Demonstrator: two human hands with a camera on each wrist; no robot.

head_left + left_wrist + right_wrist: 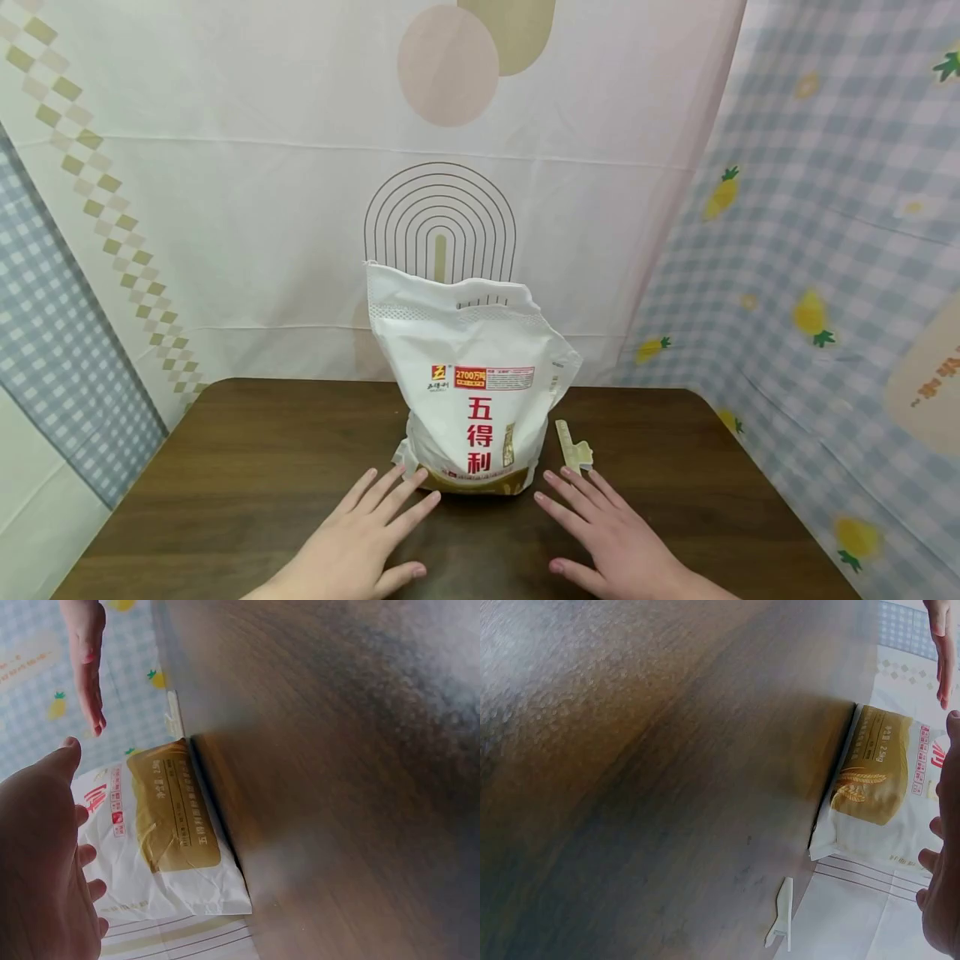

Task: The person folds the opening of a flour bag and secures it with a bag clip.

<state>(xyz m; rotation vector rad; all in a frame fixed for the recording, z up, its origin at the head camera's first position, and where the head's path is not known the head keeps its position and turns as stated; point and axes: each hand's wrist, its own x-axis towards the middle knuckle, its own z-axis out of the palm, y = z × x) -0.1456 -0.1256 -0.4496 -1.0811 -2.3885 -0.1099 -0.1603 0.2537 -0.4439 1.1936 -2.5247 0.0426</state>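
Note:
A white flour bag (480,367) with red characters and a gold-brown base stands upright on the table, its top edge unfolded and leaning left. My left hand (358,533) is held out before the bag's lower left, fingers straight and spread, holding nothing. Mirroring it, my right hand (611,533) has its fingers spread in front of the bag's lower right. Both wrist views show the hands raised above the tabletop. A pale plastic piece (574,447), perhaps a bag clip, lies right of the bag, just beyond my right fingertips; in the right wrist view the plastic piece (782,915) appears side-on.
The dark brown wooden table (262,450) has rounded far corners. Behind it hangs a pale patterned cloth (247,208). A blue checked curtain with pineapples (817,250) closes the right side, and another checked cloth (67,333) hangs at the left.

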